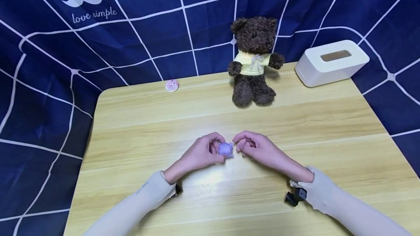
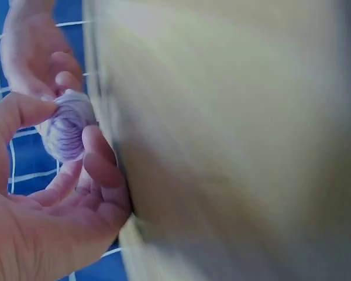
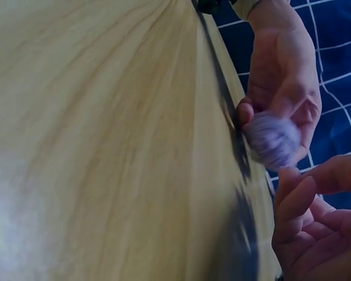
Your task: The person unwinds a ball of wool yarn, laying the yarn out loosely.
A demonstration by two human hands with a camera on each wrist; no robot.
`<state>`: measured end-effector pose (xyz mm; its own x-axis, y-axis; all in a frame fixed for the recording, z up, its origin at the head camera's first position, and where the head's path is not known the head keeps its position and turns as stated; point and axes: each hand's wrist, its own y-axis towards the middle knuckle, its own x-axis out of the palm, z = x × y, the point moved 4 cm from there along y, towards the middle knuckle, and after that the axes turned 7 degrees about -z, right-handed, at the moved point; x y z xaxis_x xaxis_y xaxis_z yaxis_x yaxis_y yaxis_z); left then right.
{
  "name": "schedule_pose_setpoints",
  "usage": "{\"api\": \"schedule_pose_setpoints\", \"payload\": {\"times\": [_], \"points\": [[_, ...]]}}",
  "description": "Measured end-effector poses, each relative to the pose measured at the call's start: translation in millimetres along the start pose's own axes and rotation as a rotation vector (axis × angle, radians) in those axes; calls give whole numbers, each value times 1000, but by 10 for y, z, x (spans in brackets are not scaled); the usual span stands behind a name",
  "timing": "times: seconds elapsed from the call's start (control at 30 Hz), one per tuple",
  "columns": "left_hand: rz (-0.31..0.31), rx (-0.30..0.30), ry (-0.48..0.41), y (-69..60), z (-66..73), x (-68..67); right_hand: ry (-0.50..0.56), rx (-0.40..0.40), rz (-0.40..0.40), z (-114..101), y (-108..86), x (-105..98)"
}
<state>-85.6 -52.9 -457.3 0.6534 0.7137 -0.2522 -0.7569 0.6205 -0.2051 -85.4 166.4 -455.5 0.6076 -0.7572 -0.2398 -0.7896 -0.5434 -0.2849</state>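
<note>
The brown teddy bear (image 1: 254,39) sat upright in a pale yellow top near the far edge of the wooden table (image 1: 147,126). Nearer the person than the bear, and a little to its left, was the small bundle of purple yarn (image 1: 225,149), with a broad stretch of wood between it and the bear's feet. The left hand (image 1: 201,154) pinched the bundle between thumb and fingertips — its grip came from the bundle's left side. The right hand (image 1: 264,150), almost straight in front of the bear on the person's side, had its fingers loosely bent and their tips just beside the bundle's other end. The right wrist view was blurred there, so whether thumb and forefinger held a strand could not be told.

Left of the bear, a round pinkish disc (image 1: 172,85) lay right by the far edge. Right of the bear, and apart from it, a white box (image 1: 331,61) with a slotted top stood at the far right corner, close to the side edge. Behind the bear hung a dark blue curtain (image 1: 147,43) with white lines. Wood ran on either side of both forearms — the side edges lay well away from the hands.
</note>
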Motion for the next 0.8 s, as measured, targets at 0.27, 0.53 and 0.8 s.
{"api": "schedule_pose_setpoints", "payload": {"times": [0.27,0.53,0.8], "points": [[76,81,-183,-210,271,-171,68,-72,57,-213,-83,22],[99,276,-374,-386,397,-268,93,-279,117,-497,-175,60],[110,409,-440,-448,467,-263,114,-398,141,-670,-187,127]]}}
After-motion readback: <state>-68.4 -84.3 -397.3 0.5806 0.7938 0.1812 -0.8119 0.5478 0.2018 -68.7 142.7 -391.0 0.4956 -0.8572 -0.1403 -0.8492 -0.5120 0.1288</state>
